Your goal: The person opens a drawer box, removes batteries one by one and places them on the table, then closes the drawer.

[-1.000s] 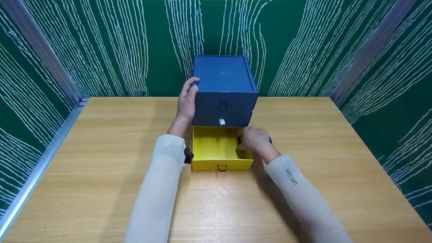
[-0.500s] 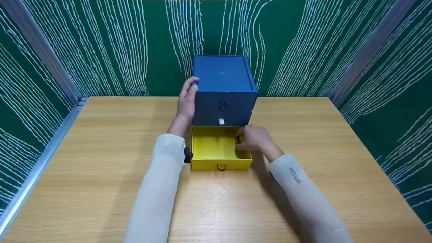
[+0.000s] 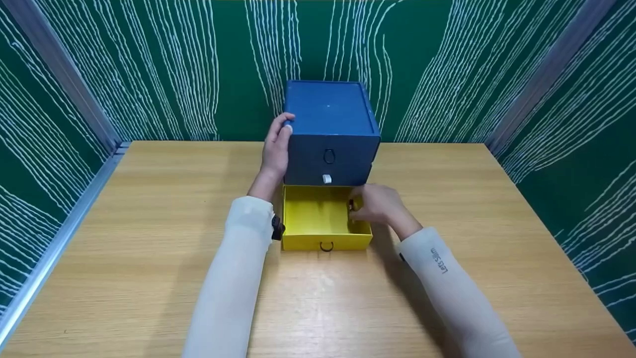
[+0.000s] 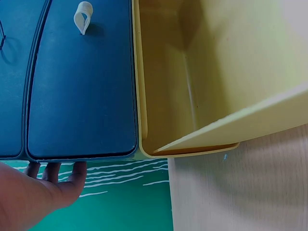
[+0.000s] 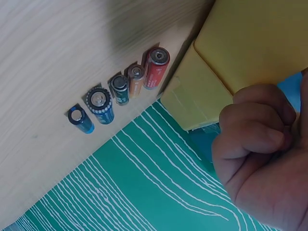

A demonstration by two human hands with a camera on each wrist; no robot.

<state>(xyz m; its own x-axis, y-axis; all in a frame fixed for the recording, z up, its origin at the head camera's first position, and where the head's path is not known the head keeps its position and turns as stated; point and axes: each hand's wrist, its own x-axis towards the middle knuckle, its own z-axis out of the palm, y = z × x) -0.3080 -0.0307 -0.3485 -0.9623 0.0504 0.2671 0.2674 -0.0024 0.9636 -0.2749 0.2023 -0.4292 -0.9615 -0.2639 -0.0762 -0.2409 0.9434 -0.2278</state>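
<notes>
A blue drawer cabinet (image 3: pixel 328 107) stands at the back middle of the table, its lowest drawer, a yellow one (image 3: pixel 318 214), pulled out toward me. My left hand (image 3: pixel 275 146) rests along the cabinet's left side; in the left wrist view its fingertips (image 4: pixel 78 174) lie against that side. Over the drawer's right wall, my right hand (image 3: pixel 378 204) reaches in with curled fingers. Between thumb and fingers it pinches a small dark, copper-tinted battery (image 3: pixel 352 205), mostly covered by the hand. Several batteries (image 5: pixel 101 100) stand upright in a row right of the drawer, hidden behind that hand in the head view.
A black loop handle (image 3: pixel 329 156) and a white tab (image 3: pixel 326 179) mark the upper drawer fronts. The yellow drawer carries its own dark loop (image 3: pixel 326 246). Green walls (image 3: pixel 447 59) with wavy white lines close off the wooden table (image 3: pixel 189 209) behind and at both sides.
My right wrist and forearm have swung a little to the right, while its fingers stay at the drawer's right wall. The left hand, cabinet and drawer keep their places.
</notes>
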